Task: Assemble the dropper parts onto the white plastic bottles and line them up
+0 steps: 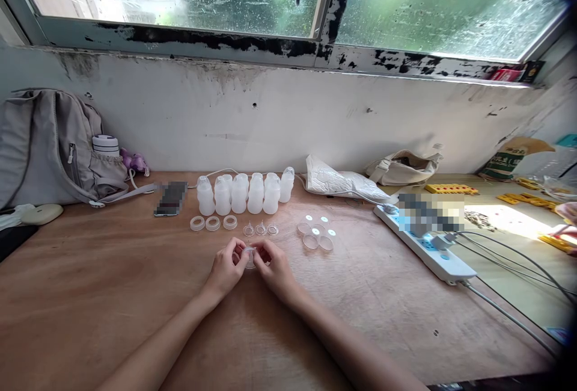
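Observation:
My left hand (226, 266) and my right hand (273, 263) meet at the middle of the table, fingertips pinched on a small clear round piece (249, 263). Fingers cover most of it, so its exact kind is hidden. Just beyond stand clear nipple-shaped pieces (260, 230) in a short row. To their left lie three whitish rings (213, 223). Behind these, several frosted white small bottles (240, 193) stand upright in a group. Right of my hands are several clear round caps (311, 241) and small white discs (316, 232).
A phone (171, 198) and a grey backpack (54, 144) are on the left. At the back lie a white plastic package (338, 180) and a beige bag (406, 166). A power strip (424, 243) with cables lies right. Another person's hand (568, 213) shows at the right edge.

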Demonstrator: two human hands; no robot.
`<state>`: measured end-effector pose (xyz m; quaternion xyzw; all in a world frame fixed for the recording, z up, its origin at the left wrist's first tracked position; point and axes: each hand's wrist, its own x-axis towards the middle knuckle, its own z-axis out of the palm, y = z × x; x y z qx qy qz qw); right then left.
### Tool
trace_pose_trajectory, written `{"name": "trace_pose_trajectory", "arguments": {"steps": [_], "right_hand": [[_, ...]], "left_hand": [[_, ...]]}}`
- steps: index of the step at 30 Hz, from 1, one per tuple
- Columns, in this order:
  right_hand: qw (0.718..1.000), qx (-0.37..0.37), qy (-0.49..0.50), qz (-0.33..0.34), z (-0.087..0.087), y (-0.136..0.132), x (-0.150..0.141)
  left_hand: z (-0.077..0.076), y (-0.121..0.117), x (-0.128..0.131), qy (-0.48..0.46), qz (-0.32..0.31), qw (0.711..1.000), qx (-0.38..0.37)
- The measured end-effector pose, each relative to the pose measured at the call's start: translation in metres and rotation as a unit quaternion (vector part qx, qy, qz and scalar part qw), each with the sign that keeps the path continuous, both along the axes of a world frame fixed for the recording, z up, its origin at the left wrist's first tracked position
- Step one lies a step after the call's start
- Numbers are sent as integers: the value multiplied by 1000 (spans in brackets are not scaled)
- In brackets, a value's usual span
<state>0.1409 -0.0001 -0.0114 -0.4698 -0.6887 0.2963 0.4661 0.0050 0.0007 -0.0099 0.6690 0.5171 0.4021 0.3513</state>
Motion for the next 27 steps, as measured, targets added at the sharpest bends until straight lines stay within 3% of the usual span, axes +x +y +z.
{"name": "trace_pose_trajectory", "arguments": {"steps": [3, 6, 8, 21, 27], "right_hand": [[992, -89, 81, 40, -1, 1, -1], [962, -191, 169, 93, -4, 4, -3], [949, -215, 204, 104, -6, 6, -4], [975, -154, 150, 61, -8, 3, -3], [977, -143, 141, 69, -6, 1, -1]], "left_hand": [[0, 1, -2, -1, 17, 1000, -7], [-1, 0, -2, -10, 25, 1000, 6], [-1, 0, -2, -12, 20, 1000, 16], [0, -5, 1, 62, 21, 994, 90], [-1, -4, 1, 52, 24, 996, 72]]}}
